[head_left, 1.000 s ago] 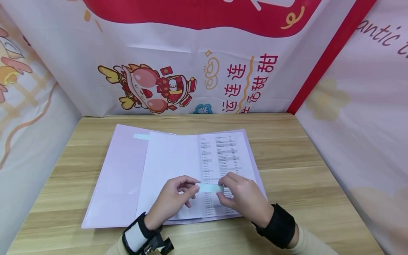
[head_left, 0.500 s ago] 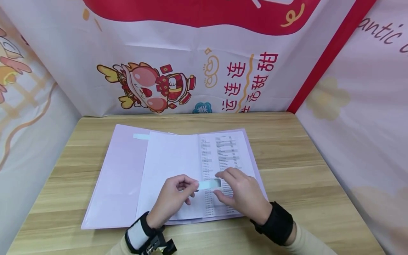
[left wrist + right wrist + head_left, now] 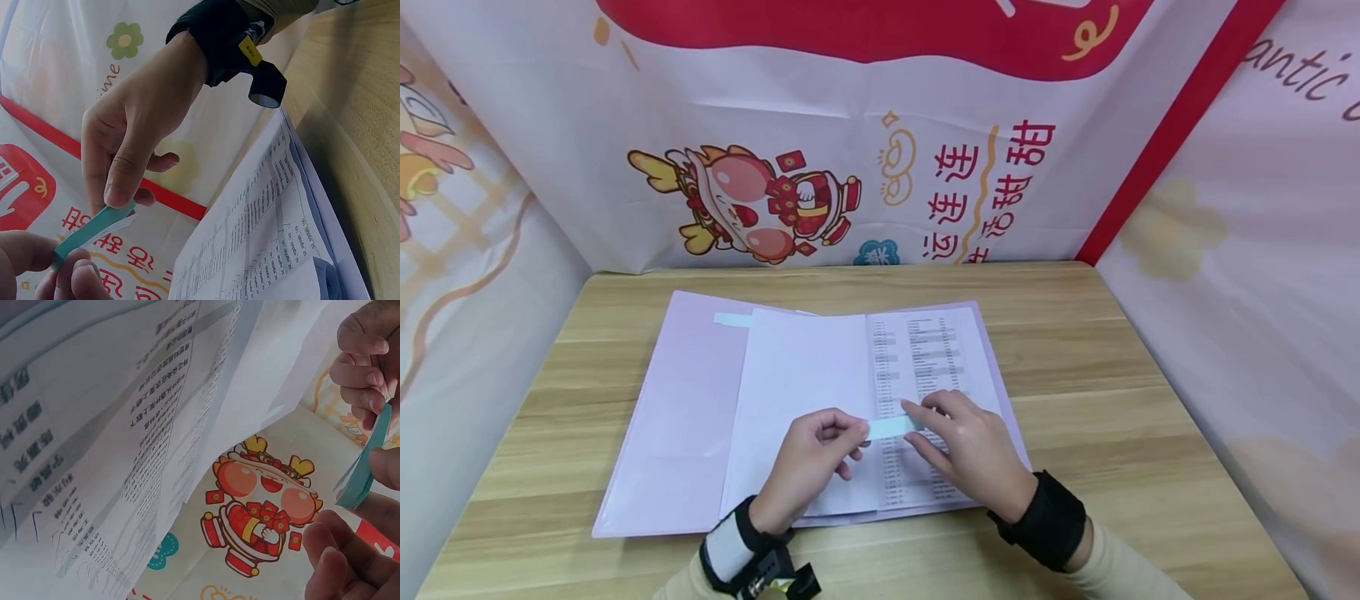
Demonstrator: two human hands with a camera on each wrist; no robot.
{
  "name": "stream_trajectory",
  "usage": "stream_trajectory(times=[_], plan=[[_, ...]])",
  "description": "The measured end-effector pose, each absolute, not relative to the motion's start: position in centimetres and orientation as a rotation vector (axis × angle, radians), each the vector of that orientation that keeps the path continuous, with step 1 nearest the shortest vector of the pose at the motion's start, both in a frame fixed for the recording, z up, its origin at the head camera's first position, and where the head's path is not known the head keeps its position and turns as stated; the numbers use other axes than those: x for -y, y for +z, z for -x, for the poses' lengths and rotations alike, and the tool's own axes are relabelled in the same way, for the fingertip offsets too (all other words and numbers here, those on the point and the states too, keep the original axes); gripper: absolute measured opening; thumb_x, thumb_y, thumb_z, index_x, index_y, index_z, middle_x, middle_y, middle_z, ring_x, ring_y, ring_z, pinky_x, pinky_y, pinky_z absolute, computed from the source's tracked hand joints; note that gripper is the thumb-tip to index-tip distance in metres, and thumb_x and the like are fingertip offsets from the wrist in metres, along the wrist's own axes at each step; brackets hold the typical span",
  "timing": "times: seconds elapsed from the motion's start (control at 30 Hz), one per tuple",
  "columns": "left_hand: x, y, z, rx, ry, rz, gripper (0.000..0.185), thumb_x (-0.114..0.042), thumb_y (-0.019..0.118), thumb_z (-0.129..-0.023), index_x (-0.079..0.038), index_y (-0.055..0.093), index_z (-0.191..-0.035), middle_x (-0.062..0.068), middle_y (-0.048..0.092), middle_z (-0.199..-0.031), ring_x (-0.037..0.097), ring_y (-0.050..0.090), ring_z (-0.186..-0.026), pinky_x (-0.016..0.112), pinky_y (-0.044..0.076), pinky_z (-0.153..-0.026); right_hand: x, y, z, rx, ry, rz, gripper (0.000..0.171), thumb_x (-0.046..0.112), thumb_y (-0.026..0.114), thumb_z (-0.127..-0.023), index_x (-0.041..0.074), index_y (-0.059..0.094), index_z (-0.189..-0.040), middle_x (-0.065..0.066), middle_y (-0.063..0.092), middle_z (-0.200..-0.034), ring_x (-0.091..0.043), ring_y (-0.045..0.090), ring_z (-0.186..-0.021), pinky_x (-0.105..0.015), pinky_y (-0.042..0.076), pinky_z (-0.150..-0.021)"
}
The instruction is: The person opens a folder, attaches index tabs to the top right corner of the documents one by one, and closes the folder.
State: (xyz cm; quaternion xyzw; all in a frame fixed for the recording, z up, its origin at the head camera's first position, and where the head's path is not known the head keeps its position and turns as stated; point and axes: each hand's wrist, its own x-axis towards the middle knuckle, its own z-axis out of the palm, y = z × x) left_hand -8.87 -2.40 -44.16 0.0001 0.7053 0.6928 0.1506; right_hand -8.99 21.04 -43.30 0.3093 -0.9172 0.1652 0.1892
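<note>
A narrow pad of teal sticky notes [image 3: 889,428] is held above the open folder's printed page [image 3: 928,358], with a thin pale leaf standing away from its side in the left wrist view. My left hand [image 3: 822,454] pinches the left end between thumb and fingers. At the other end, my right hand [image 3: 972,454] has its thumb [image 3: 119,187] on the pad and a finger behind it, while its index finger reaches out over the paper. In the right wrist view the pad [image 3: 365,465] runs between both hands. A pale blue strip [image 3: 732,320] sticks out from the left page's upper edge.
The lilac folder [image 3: 670,433] lies open on the wooden table [image 3: 1097,400], a blank white page [image 3: 805,375] at its middle. Printed cloth walls [image 3: 820,92] enclose the table at the back and both sides. Each wrist wears a black band.
My right hand lets its thumb and index finger apart at the pad's right end, then moves slightly left and back onto it. My left hand keeps its pinch, almost unmoved.
</note>
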Motion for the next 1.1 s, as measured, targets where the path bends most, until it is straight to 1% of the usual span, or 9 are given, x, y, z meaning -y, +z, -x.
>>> stream_trajectory(times=[0.27,0.43,0.53,0.67,0.77,0.87,0.97,1.1], plan=[[2.39,-44.21,8.92,-2.03,1.995,0.008,0.02,-0.018,0.071,-0.097,0.001,0.072,-0.103,0.015,0.072,-0.091,0.019,0.063,-0.075,0.026,0.053,-0.055,-21.06,-43.19,8.96,2.572,0.456,-0.871,0.041,0.029,0.083,-0.087,0.014,0.075,-0.124,-0.001,0.066,-0.101,-0.011,0.059,-0.084,-0.024,0.056,-0.068],[2.4,-44.15,8.96,-2.037,1.992,0.007,0.02,-0.018,0.071,-0.096,0.001,0.072,-0.103,0.014,0.072,-0.091,0.02,0.063,-0.075,0.026,0.053,-0.056,-21.06,-43.23,8.92,2.547,0.49,-0.883,0.043,0.032,0.086,-0.083,0.013,0.076,-0.121,-0.002,0.067,-0.101,-0.013,0.062,-0.087,-0.025,0.058,-0.07],[2.41,-44.15,8.98,-2.04,1.989,0.004,0.02,-0.019,0.071,-0.097,0.0,0.071,-0.103,0.014,0.072,-0.092,0.02,0.063,-0.076,0.027,0.053,-0.056,-21.05,-43.22,8.86,2.523,0.513,-0.897,0.042,0.032,0.088,-0.081,0.012,0.077,-0.116,-0.002,0.067,-0.1,-0.014,0.064,-0.089,-0.026,0.059,-0.073],[2.42,-44.24,9.0,-2.036,1.995,0.005,0.02,-0.018,0.071,-0.097,0.0,0.071,-0.103,0.016,0.071,-0.093,0.02,0.063,-0.076,0.027,0.053,-0.056,-20.99,-43.24,8.8,2.499,0.529,-0.91,0.035,0.03,0.09,-0.078,0.011,0.078,-0.105,-0.001,0.068,-0.096,-0.013,0.065,-0.089,-0.027,0.059,-0.075],[2.44,-44.35,9.02,-2.038,1.998,0.01,0.018,-0.017,0.071,-0.097,0.0,0.071,-0.103,0.017,0.07,-0.094,0.02,0.063,-0.076,0.027,0.053,-0.056,-20.91,-43.31,8.77,2.493,0.546,-0.905,0.029,0.028,0.09,-0.077,0.01,0.077,-0.096,0.001,0.068,-0.091,-0.011,0.065,-0.084,-0.027,0.059,-0.072],[2.45,-44.39,9.02,-2.046,1.993,0.009,0.018,-0.017,0.071,-0.097,0.0,0.07,-0.103,0.016,0.07,-0.094,0.02,0.063,-0.077,0.027,0.054,-0.056,-20.82,-43.33,8.75,2.511,0.605,-0.879,0.026,0.028,0.089,-0.08,0.01,0.076,-0.093,0.003,0.069,-0.086,-0.009,0.063,-0.078,-0.024,0.057,-0.068],[2.41,-44.43,9.02,-2.045,1.987,0.005,0.018,-0.017,0.071,-0.097,-0.001,0.07,-0.104,0.013,0.07,-0.093,0.02,0.064,-0.078,0.027,0.054,-0.057,-20.77,-43.29,8.73,2.543,0.721,-0.835,0.02,0.028,0.085,-0.085,0.011,0.075,-0.091,0.005,0.067,-0.081,-0.006,0.058,-0.071,-0.021,0.052,-0.063],[2.27,-44.42,8.92,-2.035,1.985,-0.011,0.02,-0.017,0.071,-0.096,0.002,0.07,-0.104,0.01,0.069,-0.091,0.02,0.063,-0.078,0.027,0.053,-0.056,-20.75,-43.12,8.83,2.586,0.92,-0.761,0.013,0.026,0.079,-0.091,0.014,0.074,-0.087,0.01,0.063,-0.077,-0.004,0.052,-0.066,-0.023,0.048,-0.059]])
